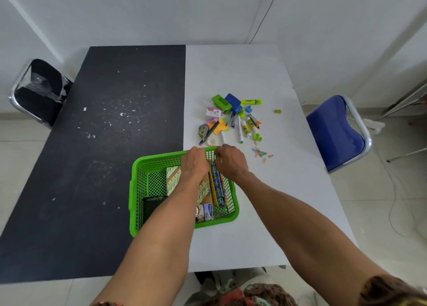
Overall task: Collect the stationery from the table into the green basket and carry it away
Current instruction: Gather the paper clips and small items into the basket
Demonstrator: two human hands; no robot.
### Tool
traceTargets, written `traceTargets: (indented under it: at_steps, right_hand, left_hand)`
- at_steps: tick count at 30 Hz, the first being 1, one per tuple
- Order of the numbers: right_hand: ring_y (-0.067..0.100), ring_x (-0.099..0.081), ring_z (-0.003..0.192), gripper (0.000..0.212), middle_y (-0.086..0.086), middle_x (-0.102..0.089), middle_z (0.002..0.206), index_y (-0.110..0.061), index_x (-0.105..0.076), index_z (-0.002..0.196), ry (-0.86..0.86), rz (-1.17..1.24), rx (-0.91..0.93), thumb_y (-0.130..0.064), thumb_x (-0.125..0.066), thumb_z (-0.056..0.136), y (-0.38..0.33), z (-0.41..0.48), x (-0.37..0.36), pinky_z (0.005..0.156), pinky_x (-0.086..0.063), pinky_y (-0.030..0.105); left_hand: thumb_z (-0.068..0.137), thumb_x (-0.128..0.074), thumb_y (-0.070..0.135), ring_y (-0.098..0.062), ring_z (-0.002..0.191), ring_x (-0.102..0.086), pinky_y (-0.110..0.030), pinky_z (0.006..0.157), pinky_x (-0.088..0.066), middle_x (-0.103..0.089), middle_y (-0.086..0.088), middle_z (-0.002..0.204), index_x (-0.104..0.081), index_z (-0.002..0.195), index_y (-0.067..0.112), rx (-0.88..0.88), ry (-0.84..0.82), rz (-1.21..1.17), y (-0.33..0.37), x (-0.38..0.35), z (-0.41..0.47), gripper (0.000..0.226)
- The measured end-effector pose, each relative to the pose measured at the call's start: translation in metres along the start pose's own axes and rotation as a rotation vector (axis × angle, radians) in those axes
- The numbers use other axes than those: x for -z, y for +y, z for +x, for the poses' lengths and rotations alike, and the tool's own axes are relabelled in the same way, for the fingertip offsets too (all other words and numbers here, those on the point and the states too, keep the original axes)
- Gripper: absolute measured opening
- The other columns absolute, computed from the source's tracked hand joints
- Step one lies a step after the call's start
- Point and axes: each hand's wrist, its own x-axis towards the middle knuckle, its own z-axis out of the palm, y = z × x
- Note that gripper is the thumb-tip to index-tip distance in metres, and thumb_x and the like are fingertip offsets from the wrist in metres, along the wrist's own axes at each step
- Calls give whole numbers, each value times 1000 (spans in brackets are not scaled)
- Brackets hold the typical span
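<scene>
Head view: left hand (195, 164) and right hand (231, 161) curl over the far rim of the green basket (161, 158), grip unclear; loose stationery (240, 130) lies just above, nearer the right hand.

We see plain white walls (161, 9) behind the counter (231, 69), with a thin dark cable (265, 16) running down to its far edge. The counter's left half lies under a black mat (115, 178) flecked with white scraps; the right half is white. A black chair (39, 90) stands at the left, a blue chair (335, 132) at the right, both chrome-framed. The floor (369, 224) is pale tile, and a thin wire (392, 201) trails across it. The light is soft and even.
</scene>
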Motion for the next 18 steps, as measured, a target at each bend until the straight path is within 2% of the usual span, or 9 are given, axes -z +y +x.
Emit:
traceTargets:
  at_steps: [3,6,8,13,18]
  right_hand:
    - [33,-64,82,16,12,-66,88,-9,-67,89,-198,-116,55,-11,-53,81,-13,-13,-6,61,-42,30]
    - [31,-66,85,19,13,-68,92,-8,-69,97,-437,-213,107,-9,-54,87,-12,-32,-27,67,-52,32]
    - [29,-68,89,20,14,-69,98,-4,-67,103,-531,-281,137,-8,-54,89,-7,-44,-45,73,-58,36]
    - [30,-64,104,24,15,-64,115,0,-59,116,-612,-362,149,-7,-52,93,-7,-62,-68,81,-54,37]
    - [31,-63,105,25,16,-64,115,1,-57,116,-626,-341,114,-3,-55,91,-6,-66,-73,83,-53,36]
  left_hand:
    - [90,-56,11,-33,97,-62,-41,79,-50,-64,-13,105,-63,99,7,27,-17,7,-11,-2,-11,12]
    - [90,-57,12,-31,93,-62,-41,79,-52,-64,-12,101,-62,95,8,28,-36,-1,-17,-6,-20,9]
    - [90,-59,17,-30,90,-62,-41,78,-53,-64,-10,98,-61,91,8,23,-46,-22,-18,-9,-24,10]
    - [91,-60,16,-27,85,-62,-39,74,-53,-62,-10,93,-61,85,6,12,-66,-61,-24,-12,-34,11]
    - [89,-57,7,-28,90,-60,-42,79,-52,-61,-10,98,-62,92,5,6,-71,-40,-27,-8,-34,6]
